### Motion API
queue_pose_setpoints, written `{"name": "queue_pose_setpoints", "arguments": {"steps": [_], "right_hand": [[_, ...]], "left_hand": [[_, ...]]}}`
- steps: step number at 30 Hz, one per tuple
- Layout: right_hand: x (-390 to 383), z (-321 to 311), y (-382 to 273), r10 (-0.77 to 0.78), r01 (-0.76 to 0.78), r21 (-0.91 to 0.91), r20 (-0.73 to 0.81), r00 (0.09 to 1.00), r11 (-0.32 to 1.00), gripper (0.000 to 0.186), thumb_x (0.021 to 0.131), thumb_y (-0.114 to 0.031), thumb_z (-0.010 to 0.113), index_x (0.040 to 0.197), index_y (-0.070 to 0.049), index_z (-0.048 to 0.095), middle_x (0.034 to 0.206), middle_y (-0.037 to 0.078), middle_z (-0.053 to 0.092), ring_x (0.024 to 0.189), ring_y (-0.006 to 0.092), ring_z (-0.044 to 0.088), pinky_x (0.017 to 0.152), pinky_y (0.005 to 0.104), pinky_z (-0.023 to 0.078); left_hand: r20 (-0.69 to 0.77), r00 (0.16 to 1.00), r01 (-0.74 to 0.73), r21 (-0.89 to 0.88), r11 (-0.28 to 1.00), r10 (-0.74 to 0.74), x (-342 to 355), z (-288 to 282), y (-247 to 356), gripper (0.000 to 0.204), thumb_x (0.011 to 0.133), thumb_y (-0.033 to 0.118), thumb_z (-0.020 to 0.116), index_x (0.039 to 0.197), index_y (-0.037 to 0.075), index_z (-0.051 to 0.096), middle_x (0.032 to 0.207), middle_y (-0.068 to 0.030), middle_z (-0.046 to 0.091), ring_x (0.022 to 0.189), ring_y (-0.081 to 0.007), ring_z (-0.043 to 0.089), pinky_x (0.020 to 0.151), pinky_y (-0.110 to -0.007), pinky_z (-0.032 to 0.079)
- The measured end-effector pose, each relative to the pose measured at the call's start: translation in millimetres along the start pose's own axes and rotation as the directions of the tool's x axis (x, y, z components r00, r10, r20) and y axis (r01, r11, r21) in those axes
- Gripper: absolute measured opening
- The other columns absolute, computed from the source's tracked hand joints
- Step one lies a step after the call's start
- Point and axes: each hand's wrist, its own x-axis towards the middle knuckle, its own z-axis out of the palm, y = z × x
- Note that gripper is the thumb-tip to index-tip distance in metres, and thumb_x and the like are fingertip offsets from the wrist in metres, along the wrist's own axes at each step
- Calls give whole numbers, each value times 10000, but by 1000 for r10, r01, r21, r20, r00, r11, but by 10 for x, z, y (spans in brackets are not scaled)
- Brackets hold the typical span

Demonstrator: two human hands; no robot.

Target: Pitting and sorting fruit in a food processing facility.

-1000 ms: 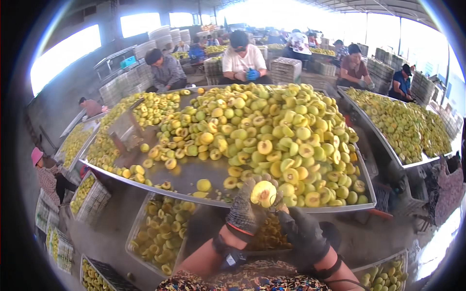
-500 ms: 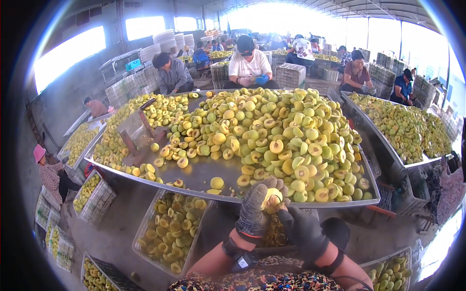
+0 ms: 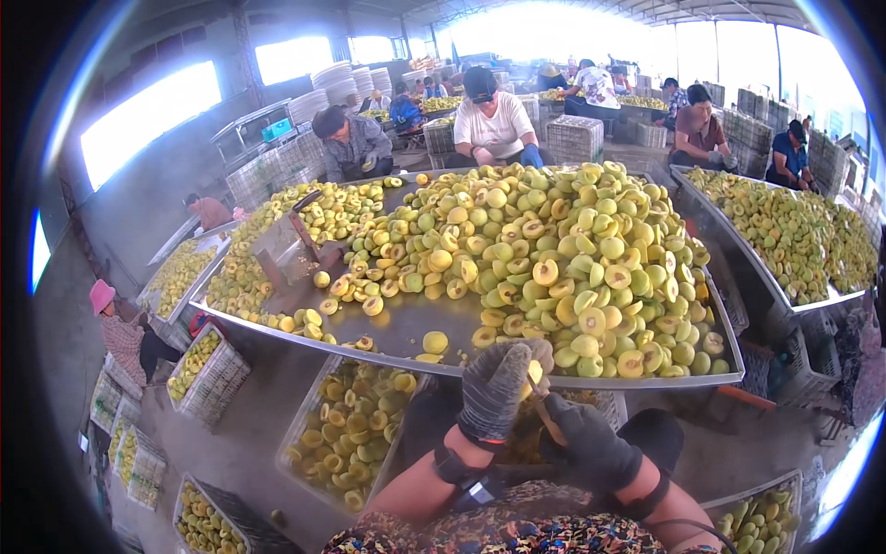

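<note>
My left hand (image 3: 492,392), in a grey knit glove, grips a yellow stone fruit half (image 3: 533,377) just off the front rim of a metal table. The dark-gloved right hand (image 3: 592,448) is wrapped round a short brown-handled tool (image 3: 551,420). Its upper end points at the fruit; whether it touches the flesh I cannot tell. Straight ahead, a large heap of halved yellow-green fruit (image 3: 591,277) covers much of the metal table (image 3: 397,331). Below my hands is a crate of fruit, partly hidden by them.
A brown bracket-like piece (image 3: 272,270) stands on the table's left. Fruit-filled crates (image 3: 346,434) sit on the floor at left, with another crate (image 3: 761,517) at lower right. Co-workers (image 3: 489,120) sit beyond the table. A second heaped table (image 3: 784,231) stands at right.
The view has shifted, so the scene sits slightly farther right. In my left hand the fruit has turned, its pale round face now less visible. The tool in my right hand shows more clearly.
</note>
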Motion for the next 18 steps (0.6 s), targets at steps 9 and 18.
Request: {"name": "queue_pose_setpoints", "arguments": {"steps": [9, 18], "right_hand": [[37, 59, -71, 522, -547, 247, 166, 837, 799, 426, 1008, -400, 442, 991, -24, 642, 711, 9, 612, 570, 56, 511, 565, 221, 429], [-248, 233, 299, 60, -66, -307, -30, 998, 949, 351, 1014, -305, 446, 1133, -13, 600, 716, 26, 624, 522, 114, 522, 572, 250, 468]], "left_hand": [[-32, 991, -125, 153, 980, 131, 13, 40, -30, 212, 915, 169, 629, 1054, 15, 669, 985, -93, 690, 898, -177, 662, 743, -314, 542], [398, 916, -160, 252, 954, 49, 132, -233, -311, 181, 901, 141, 634, 1030, 20, 674, 982, -130, 691, 880, -220, 673, 801, -362, 537]]}}
